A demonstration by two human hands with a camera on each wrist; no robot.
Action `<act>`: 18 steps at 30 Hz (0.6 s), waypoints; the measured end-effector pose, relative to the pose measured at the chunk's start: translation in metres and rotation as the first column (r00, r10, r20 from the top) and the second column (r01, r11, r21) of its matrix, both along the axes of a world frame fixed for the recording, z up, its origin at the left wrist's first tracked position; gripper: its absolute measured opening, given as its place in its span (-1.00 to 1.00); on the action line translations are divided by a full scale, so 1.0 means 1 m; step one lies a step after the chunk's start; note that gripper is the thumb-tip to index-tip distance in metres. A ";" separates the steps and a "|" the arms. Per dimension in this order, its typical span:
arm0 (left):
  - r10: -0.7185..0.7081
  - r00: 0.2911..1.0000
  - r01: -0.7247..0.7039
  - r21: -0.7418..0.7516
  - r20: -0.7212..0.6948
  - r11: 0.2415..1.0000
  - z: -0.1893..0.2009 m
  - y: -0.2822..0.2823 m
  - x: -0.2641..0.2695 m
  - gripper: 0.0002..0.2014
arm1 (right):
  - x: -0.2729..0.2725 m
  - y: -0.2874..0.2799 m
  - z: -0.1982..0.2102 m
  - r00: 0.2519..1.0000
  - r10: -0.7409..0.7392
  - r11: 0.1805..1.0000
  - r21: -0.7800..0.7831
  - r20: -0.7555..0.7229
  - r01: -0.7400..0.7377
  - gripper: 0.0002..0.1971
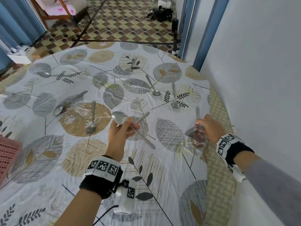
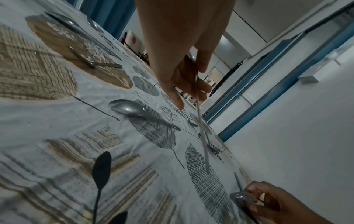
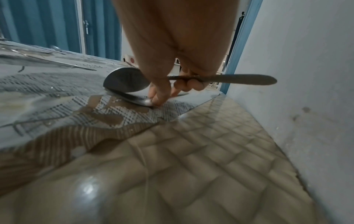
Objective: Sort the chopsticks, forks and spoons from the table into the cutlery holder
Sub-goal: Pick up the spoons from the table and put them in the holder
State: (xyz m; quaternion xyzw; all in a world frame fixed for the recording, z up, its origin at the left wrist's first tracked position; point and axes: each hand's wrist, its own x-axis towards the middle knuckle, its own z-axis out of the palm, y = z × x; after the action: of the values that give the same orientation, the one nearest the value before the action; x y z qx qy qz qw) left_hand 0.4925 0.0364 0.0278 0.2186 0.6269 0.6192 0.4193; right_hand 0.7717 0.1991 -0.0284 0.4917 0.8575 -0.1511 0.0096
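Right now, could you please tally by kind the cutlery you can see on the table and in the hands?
Spoons: 10
Forks: 0
Chopsticks: 0
Total: 10

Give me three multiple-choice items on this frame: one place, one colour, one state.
1. The right hand is:
A) at the table's wall-side edge
B) at its near-left corner
C) at its far edge

2. The holder is:
A) blue
B) pink
C) white

3. The left hand:
A) lies open, empty
B) grips a spoon
C) rests flat

Key:
1 A, it works beside the wall.
2 B, its lattice side shows pink at the table's left.
3 B, its fingers curl round the handle, above the table.
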 end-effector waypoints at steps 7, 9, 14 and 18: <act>0.113 0.992 -0.119 -0.118 -0.056 0.986 -0.022 -0.003 -0.015 -0.90 | -0.008 0.002 0.005 0.979 0.124 0.984 0.106 0.161 -0.142 -0.83; 0.094 0.991 -0.107 -0.150 -0.091 0.983 -0.026 -0.002 -0.022 -0.92 | -0.009 0.001 0.008 0.979 0.143 0.978 0.132 0.149 -0.163 -0.81; -0.031 0.928 -0.065 -0.242 -0.372 0.968 -0.032 0.008 -0.041 -0.92 | -0.018 0.001 0.007 0.986 0.164 0.961 0.220 0.039 -0.169 -0.76; -0.319 0.707 0.089 -0.369 -0.630 0.925 -0.025 0.021 -0.053 -0.97 | -0.036 -0.003 0.009 0.980 0.185 0.962 0.215 -0.078 -0.165 -0.84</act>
State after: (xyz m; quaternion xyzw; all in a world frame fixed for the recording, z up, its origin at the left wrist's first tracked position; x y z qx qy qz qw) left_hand 0.4396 0.0578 0.0024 0.4296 0.7972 0.3379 0.2563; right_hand 0.7358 0.1964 -0.0199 0.4041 0.9082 -0.0832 -0.0705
